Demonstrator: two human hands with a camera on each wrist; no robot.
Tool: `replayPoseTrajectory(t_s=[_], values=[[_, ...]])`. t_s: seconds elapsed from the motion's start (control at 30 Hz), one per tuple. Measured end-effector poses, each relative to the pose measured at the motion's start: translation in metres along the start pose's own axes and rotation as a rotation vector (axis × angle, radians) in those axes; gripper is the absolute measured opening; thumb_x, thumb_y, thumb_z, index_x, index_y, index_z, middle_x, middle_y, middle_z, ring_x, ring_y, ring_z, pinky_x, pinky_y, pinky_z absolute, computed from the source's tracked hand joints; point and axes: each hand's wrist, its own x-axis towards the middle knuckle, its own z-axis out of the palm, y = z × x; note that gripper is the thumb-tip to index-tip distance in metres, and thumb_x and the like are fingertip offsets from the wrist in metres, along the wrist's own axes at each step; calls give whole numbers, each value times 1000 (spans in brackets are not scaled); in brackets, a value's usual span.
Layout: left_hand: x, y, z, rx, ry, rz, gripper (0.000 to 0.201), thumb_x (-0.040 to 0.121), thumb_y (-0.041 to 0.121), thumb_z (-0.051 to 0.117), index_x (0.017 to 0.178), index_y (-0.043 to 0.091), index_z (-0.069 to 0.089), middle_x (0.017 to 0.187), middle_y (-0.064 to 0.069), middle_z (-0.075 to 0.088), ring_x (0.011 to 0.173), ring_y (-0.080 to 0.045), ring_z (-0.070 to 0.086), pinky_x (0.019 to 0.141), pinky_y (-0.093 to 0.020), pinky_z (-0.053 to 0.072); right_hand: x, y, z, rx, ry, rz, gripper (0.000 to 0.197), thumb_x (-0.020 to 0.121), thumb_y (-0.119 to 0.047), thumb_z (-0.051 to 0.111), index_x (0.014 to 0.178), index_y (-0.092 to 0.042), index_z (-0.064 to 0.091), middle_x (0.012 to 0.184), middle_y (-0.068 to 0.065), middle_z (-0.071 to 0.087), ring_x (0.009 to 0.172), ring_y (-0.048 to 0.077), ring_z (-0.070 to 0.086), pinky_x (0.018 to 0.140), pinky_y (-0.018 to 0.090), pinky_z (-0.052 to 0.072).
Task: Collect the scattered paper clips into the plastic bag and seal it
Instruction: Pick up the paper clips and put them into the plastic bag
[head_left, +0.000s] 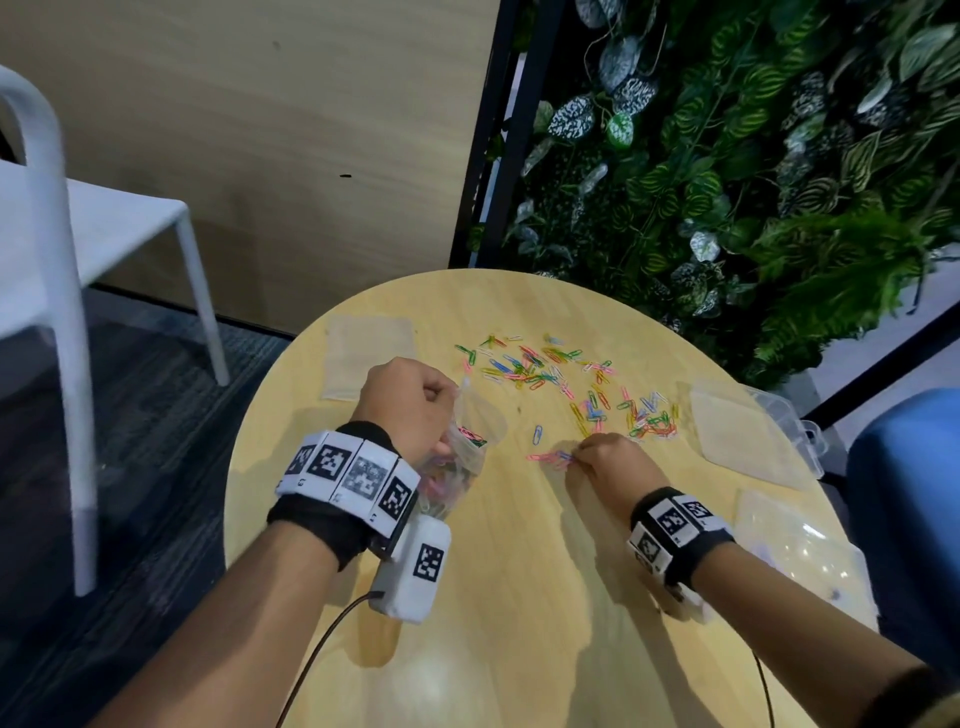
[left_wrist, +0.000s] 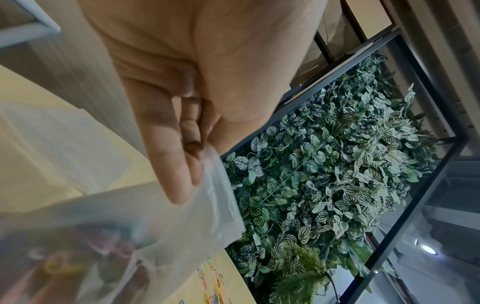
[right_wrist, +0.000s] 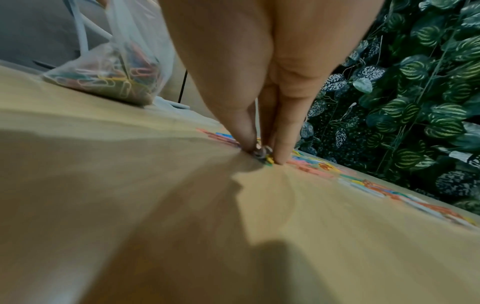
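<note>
Coloured paper clips (head_left: 561, 384) lie scattered across the far half of the round wooden table (head_left: 519, 597). My left hand (head_left: 410, 410) pinches the top edge of a clear plastic bag (head_left: 462, 457) with several clips inside; the bag (left_wrist: 145, 236) hangs from my fingers (left_wrist: 176, 164) with its mouth open. The bag (right_wrist: 116, 72) rests its bottom on the table. My right hand (head_left: 602, 462) has its fingertips (right_wrist: 280, 152) pressed down on a small cluster of clips (head_left: 550, 457) near the table's middle, pinching at them (right_wrist: 267, 159).
Flat clear bags lie at the far left (head_left: 369, 358) and right (head_left: 743, 436) of the table, plus a clear plastic box (head_left: 800, 431) at the right rim. A white chair (head_left: 78, 260) stands left, a blue seat (head_left: 904, 493) right, a leafy wall (head_left: 753, 156) behind.
</note>
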Motion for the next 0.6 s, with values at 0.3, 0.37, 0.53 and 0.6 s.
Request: replayPoseTrajectory(t_s=[0.3, 0.37, 0.53, 0.6], values=[[-3, 6, 11, 15, -19, 3, 18, 94, 13, 64, 78, 17, 72, 75, -8, 72, 53, -25, 73, 58, -43, 64, 24, 25, -25, 317, 8, 531, 17, 83, -12, 64, 74, -7, 78, 73, 9, 74, 57, 16, 57, 52, 17, 47], [-4, 8, 15, 24, -33, 0, 16, 95, 14, 64, 83, 13, 75, 74, -8, 73, 53, -24, 73, 58, -40, 63, 25, 39, -30, 677, 39, 716, 18, 85, -15, 67, 67, -11, 70, 76, 11, 71, 58, 15, 57, 51, 14, 48], [-4, 8, 19, 48, -61, -5, 18, 96, 16, 61, 89, 10, 76, 77, -8, 74, 52, -23, 73, 58, -35, 63, 25, 19, -51, 1895, 90, 810, 4, 88, -8, 64, 89, -4, 65, 97, 12, 70, 75, 13, 72, 62, 23, 60], [-5, 8, 21, 50, -70, -10, 19, 97, 15, 60, 89, 9, 77, 79, -9, 75, 54, -25, 74, 60, -37, 64, 20, -9, -68, 2133, 59, 725, 8, 87, -3, 63, 95, 1, 65, 94, 13, 71, 80, 14, 73, 70, 22, 60]])
